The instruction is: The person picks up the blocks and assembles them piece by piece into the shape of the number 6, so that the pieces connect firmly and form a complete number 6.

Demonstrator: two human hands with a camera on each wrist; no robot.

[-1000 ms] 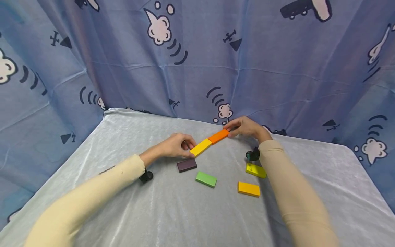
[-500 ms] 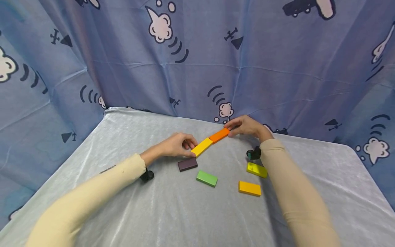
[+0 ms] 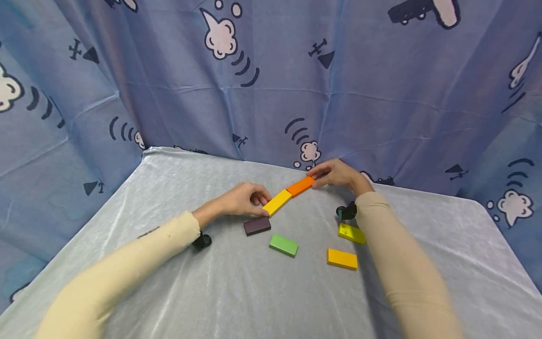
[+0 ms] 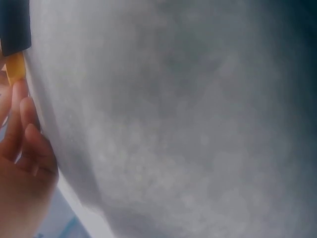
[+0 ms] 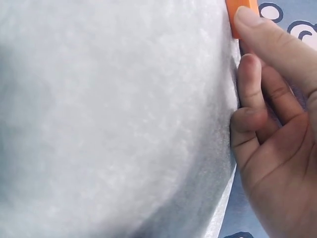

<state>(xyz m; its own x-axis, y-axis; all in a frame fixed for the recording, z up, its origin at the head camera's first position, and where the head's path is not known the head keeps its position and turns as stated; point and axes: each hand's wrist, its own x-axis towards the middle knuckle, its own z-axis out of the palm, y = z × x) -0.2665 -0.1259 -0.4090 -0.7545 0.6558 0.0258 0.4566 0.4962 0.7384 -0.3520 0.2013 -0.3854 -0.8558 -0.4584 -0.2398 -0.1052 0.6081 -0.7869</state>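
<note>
Two flat rectangular blocks lie end to end in a slanted line near the back of the table. My left hand (image 3: 243, 200) pinches the near end of the yellow block (image 3: 277, 202) between thumb and fingers. At the far end of the line, my right hand (image 3: 337, 175) pinches the orange block (image 3: 301, 186). The two blocks meet at their short ends. Just below my left thumb lies a dark purple block (image 3: 257, 226). The left wrist view shows a bit of the yellow block (image 4: 16, 68) at the fingertips; in the right wrist view my thumb presses the orange block (image 5: 237, 25).
A green block (image 3: 283, 245) lies in front of the dark one. To the right are an amber block (image 3: 342, 259) and a lime-yellow block (image 3: 351, 233), the latter beside my right forearm. A patterned blue curtain (image 3: 271, 113) hangs behind the grey cloth-covered table (image 3: 237, 292).
</note>
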